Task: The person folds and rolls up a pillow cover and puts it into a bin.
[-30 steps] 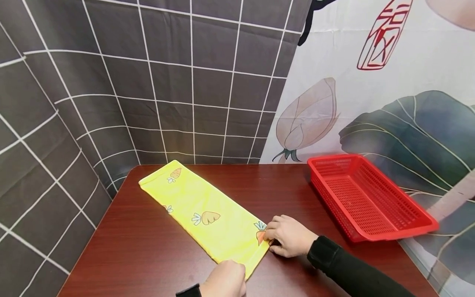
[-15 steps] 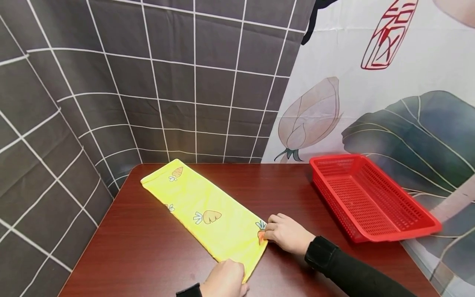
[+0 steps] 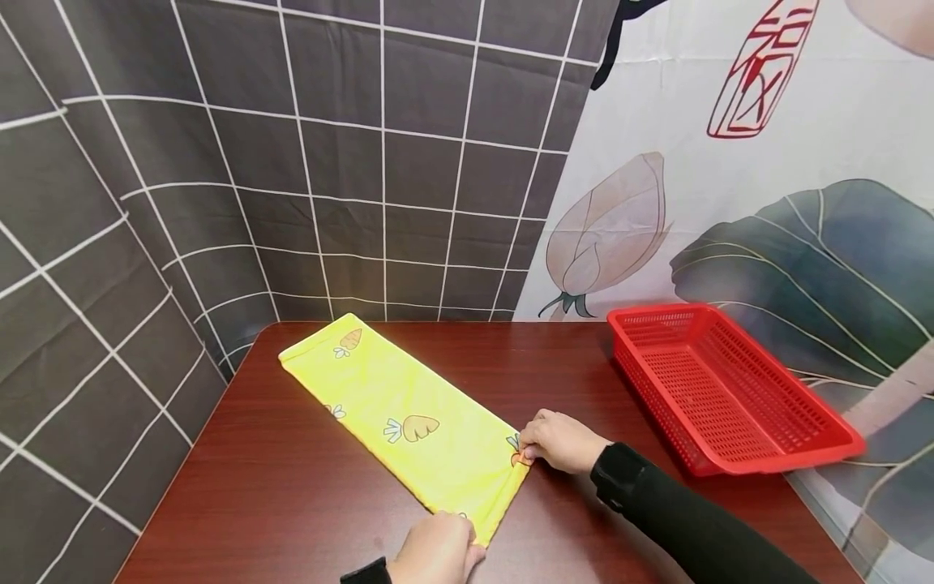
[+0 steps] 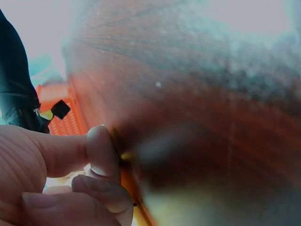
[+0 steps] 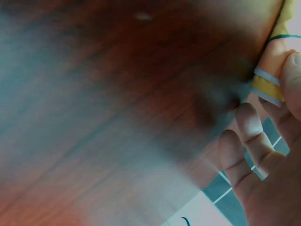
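A yellow cloth (image 3: 409, 405) printed with carrots lies folded into a long strip, slanting across the table (image 3: 292, 487). At its near short end, my left hand (image 3: 436, 549) grips the left corner. My right hand (image 3: 562, 440) pinches the right corner, where the end's edge is turned up in a narrow band over part of a carrot print. In the right wrist view, the cloth's corner (image 5: 270, 70) sits between thumb and fingers, the other fingers bent beside it. The left wrist view has my curled left fingers (image 4: 103, 155) at the cloth's edge; much there is blurred.
A red plastic basket (image 3: 730, 389) with perforated walls stands at the table's right edge, beyond my right forearm. Behind the table hang a dark grid-patterned curtain (image 3: 328, 162) and a white one with flower prints (image 3: 657, 97).
My right hand has shifted slightly away from me and now pinches the corner, turning the near edge up over part of the carrot print. The left hand stays at its corner.
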A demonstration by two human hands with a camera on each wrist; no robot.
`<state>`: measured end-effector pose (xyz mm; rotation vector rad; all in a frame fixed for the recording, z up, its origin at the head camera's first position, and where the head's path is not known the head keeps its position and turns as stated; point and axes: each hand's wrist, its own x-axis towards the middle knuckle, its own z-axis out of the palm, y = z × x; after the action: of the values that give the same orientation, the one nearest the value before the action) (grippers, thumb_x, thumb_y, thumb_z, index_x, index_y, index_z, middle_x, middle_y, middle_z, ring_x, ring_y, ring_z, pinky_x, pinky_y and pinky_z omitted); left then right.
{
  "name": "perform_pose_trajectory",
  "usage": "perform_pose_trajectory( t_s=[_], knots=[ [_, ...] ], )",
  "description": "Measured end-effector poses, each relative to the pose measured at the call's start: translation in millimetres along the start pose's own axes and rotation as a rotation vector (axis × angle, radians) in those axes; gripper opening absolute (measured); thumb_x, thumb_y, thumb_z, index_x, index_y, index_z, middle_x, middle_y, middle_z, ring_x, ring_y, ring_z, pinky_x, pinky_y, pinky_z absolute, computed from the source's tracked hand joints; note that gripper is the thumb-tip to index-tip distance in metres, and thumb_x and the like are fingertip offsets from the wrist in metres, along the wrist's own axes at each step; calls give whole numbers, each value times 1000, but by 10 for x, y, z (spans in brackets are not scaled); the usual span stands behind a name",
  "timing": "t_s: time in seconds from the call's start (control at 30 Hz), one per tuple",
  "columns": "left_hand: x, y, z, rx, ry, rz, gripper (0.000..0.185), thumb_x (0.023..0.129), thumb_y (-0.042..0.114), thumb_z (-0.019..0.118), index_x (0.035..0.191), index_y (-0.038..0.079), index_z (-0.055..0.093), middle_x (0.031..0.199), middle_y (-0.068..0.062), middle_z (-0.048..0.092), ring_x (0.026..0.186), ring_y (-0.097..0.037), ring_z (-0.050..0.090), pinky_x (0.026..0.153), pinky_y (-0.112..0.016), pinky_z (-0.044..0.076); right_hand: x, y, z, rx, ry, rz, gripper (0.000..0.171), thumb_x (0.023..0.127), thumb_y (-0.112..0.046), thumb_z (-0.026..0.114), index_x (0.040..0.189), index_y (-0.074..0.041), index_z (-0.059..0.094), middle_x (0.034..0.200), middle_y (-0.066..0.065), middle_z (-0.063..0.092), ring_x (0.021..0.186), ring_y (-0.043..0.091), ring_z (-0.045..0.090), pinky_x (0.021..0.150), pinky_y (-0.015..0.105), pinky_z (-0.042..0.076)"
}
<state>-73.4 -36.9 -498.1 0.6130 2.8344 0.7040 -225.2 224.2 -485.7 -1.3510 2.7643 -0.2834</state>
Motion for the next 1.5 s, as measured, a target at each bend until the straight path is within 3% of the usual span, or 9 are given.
perform_pose_trajectory(
  t_s=[0.1, 0.3, 0.6, 0.8, 0.9, 1.03, 1.17, 1.33, 1.5],
  knots=[
    [-8, -4, -25, -27, -23, -1, 32, 97, 28, 75, 69, 18, 63, 64, 12, 54, 59, -2, 48, 55, -27, 42, 42, 18, 10, 27, -7, 14, 21, 93, -15, 81, 79, -27, 70, 72, -17, 63, 76, 5, 49, 76, 25, 49],
    [11, -31, -35, -37, -38, 3, 38, 99, 24, 70, 66, 18, 54, 61, 11, 46, 55, -4, 43, 54, -26, 40, 80, 20, 42, 44, -47, 158, 26, 95, -24, 80, 77, -31, 64, 69, -19, 51, 79, 7, 45, 74, 25, 44],
    [19, -39, -6, -39, -16, -21, 43, 94, 26, 75, 60, 19, 51, 58, 13, 40, 52, -4, 38, 51, -25, 36, 123, -49, 12, 67, -92, 246, 22, 94, -27, 81, 79, -30, 66, 68, -16, 53, 73, 8, 48, 71, 25, 45],
    [26, -64, 24, -32, 5, -20, 44, 92, 26, 76, 57, 19, 50, 56, 13, 39, 51, -5, 37, 50, -25, 35, 143, -33, 27, 101, -73, 250, 19, 93, -28, 83, 82, -27, 68, 67, -14, 55, 64, 6, 49, 66, 23, 47],
    [77, -190, 202, -19, 12, -26, 43, 91, 30, 76, 59, 21, 49, 57, 14, 40, 50, -5, 38, 49, -26, 36, 140, -17, 40, 103, -66, 263, 19, 92, -27, 84, 83, -25, 67, 69, -13, 55, 65, 7, 49, 67, 23, 47],
    [106, -220, 219, 33, 12, -24, 37, 92, 35, 80, 70, 22, 53, 62, 13, 45, 55, -6, 45, 51, -30, 39, 139, 22, 64, 112, -59, 282, 20, 92, -24, 84, 84, -26, 66, 72, -12, 56, 68, 8, 51, 69, 24, 48],
    [69, -52, -1, 131, 33, 10, 34, 87, 32, 86, 81, 23, 54, 71, 13, 50, 63, -5, 52, 56, -32, 43, 138, 54, 54, 130, -41, 284, 19, 91, -18, 84, 86, -25, 67, 77, -11, 59, 73, 9, 53, 73, 26, 51],
    [31, 11, -21, 232, 69, 78, 30, 84, 27, 88, 84, 25, 58, 76, 12, 52, 65, -7, 55, 55, -32, 42, 123, 79, 30, 105, -8, 270, 20, 89, -12, 84, 85, -23, 69, 78, -10, 60, 75, 10, 53, 74, 27, 52],
    [-1, 33, -10, 250, 79, 98, 21, 82, 28, 81, 90, 20, 63, 81, 7, 54, 66, -9, 55, 52, -32, 43, 117, 68, 18, 103, -4, 264, 20, 89, -11, 85, 84, -23, 70, 77, -10, 60, 73, 9, 53, 73, 26, 52]
  ],
)
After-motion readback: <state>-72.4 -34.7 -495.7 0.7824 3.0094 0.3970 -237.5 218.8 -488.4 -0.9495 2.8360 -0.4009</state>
